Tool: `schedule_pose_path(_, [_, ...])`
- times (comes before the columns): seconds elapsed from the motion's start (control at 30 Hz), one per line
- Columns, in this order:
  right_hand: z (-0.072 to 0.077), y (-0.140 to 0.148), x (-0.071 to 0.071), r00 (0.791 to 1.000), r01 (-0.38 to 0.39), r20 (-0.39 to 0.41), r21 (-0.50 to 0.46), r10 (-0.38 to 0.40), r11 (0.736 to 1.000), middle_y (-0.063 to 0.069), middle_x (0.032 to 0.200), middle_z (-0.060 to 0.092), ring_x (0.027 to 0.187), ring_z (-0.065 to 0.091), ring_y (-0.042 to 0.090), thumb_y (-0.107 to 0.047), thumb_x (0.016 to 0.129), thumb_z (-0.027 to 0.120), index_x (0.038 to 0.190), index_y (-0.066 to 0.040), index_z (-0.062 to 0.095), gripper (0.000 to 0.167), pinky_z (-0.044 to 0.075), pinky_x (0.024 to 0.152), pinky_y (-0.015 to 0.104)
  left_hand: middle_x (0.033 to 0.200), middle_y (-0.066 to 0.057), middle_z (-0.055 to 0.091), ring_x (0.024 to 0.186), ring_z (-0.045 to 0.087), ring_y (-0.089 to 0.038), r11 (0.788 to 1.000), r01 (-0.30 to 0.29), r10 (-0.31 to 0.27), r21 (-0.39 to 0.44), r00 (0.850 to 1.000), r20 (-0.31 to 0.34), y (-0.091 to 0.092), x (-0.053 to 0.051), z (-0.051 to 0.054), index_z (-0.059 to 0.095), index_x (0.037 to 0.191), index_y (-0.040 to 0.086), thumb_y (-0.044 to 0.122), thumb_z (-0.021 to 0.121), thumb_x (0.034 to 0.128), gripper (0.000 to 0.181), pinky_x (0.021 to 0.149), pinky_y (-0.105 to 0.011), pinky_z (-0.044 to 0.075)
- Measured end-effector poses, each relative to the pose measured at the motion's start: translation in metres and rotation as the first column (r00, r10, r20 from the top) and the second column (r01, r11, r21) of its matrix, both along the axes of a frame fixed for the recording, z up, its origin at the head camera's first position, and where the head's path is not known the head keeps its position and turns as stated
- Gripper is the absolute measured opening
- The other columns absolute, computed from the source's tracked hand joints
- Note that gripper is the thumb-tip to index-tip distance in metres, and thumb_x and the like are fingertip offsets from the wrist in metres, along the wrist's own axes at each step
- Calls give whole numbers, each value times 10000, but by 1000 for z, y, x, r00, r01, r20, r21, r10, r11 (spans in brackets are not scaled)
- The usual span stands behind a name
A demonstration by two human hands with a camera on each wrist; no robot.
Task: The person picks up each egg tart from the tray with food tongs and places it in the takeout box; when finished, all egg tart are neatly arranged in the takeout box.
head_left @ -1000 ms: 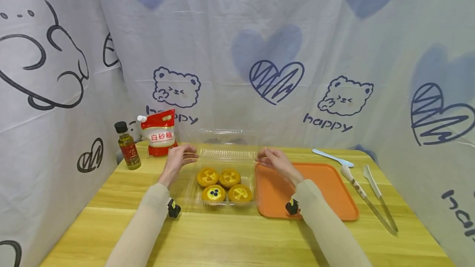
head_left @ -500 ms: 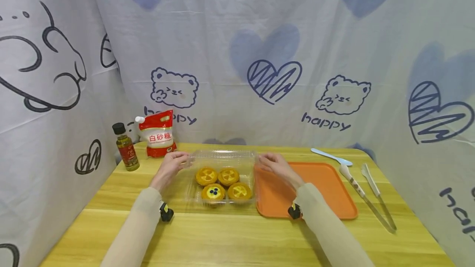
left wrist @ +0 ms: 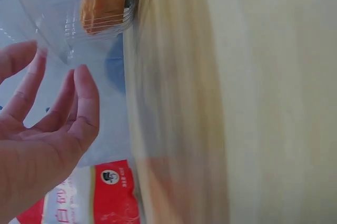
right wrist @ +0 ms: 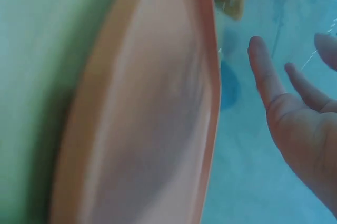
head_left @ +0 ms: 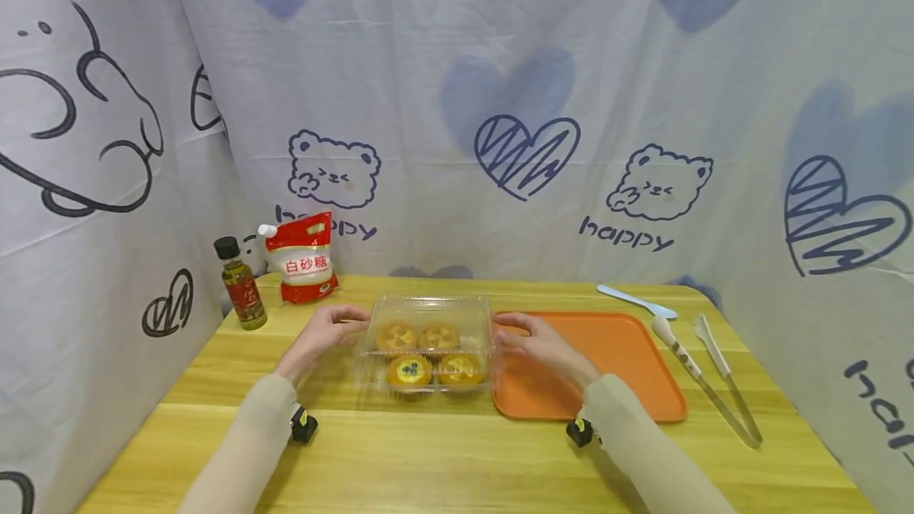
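A clear plastic clamshell box (head_left: 428, 393) stands mid-table with several egg tarts (head_left: 412, 371) inside, one topped with blueberries. Its clear lid (head_left: 432, 306) slants down over the tarts. Close to the lid's left side is my left hand (head_left: 328, 331), thumb and fingers loosely bent with gaps between them in the left wrist view. My right hand (head_left: 546, 346) is at the lid's right side, above the tray's left part. In the right wrist view its fingers (right wrist: 263, 68) are spread and fairly straight. Whether either hand's fingertips touch the lid is hard to tell.
Right of the box lies an orange tray (head_left: 621, 363). Beyond it are metal tongs (head_left: 703, 383) with pale tips and a light blue spatula (head_left: 635, 301). At the back left stand an oil bottle (head_left: 243, 288) and a red-and-white sugar bag (head_left: 303, 260). A printed curtain (head_left: 428, 220) hangs behind.
The lid has swung from nearly upright at the back, forward and down over the tarts. Both hands have come slightly nearer with it and stay at its two sides.
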State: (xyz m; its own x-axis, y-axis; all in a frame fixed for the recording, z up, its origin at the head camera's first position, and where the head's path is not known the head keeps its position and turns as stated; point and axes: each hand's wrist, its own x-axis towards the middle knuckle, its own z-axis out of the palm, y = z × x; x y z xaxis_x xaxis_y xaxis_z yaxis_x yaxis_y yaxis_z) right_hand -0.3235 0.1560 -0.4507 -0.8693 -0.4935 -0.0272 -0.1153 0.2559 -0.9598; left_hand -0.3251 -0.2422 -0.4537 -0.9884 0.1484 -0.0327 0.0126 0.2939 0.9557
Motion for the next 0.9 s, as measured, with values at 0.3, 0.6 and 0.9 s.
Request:
schedule_pose_path(0.3, [-1,0,23,1000,-13,1,16,13,1000,177,1504,422,1127,631,263,-260,952,646,1476,-57,410,609,534,988,388,1410,-239,493,1203,549,-304,992,126,-124,-32,991,52,-5,23,6,475,1415,25,136,626,935,515,915,-394,562])
schedule_pose_path(0.6, [-6,-3,44,996,-48,73,-47,51,998,216,1542,334,1096,630,347,-163,959,625,1530,-45,284,675,569,910,434,1443,-275,420,1139,557,-272,971,237,-232,-42,968,97,-11,41,10,348,1497,64,57,604,874,674,858,-392,562])
schedule_pose_path(0.9, [-7,-8,50,997,-32,62,-54,35,998,243,1533,316,1022,656,309,-117,954,619,1542,-50,243,702,591,844,367,1426,-319,336,1035,607,-271,937,344,-349,55,924,154,-17,49,10,210,1553,105,49,698,832,873,902,-410,566])
